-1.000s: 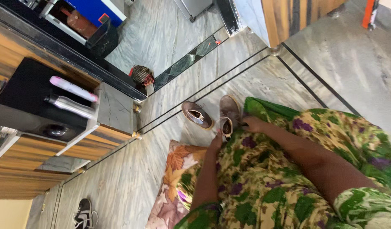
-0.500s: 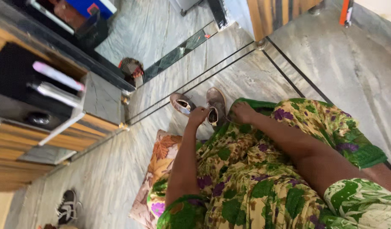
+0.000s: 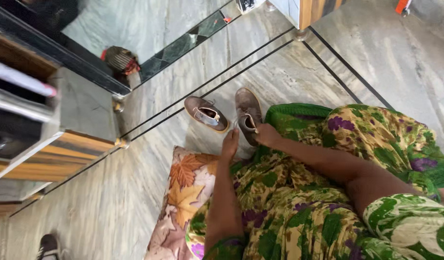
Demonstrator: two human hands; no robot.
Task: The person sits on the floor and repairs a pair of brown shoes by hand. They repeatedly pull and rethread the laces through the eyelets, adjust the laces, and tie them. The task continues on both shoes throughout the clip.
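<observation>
Brown shoe (image 3: 247, 111) on marble floor (image 3: 193, 77), right hand (image 3: 267, 135) gripping its collar, I think. Left hand (image 3: 230, 144) just beside, fingers loosely curled, holding nothing I see. Second shoe (image 3: 206, 113) near. Leaf-print cushion (image 3: 183, 192) under my knee.

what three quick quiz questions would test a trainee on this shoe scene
1. True or false: both hands touch the same shoe.
2. Which hand grips the collar of the near shoe? A left, B right.
3. What lies under the left arm, beside the dress?

Key: 1 cannot be confirmed: the right hand holds the near shoe, while the left hand is beside it; the far shoe lies apart. 2 B. 3 a leaf-print cushion on the floor.
</observation>
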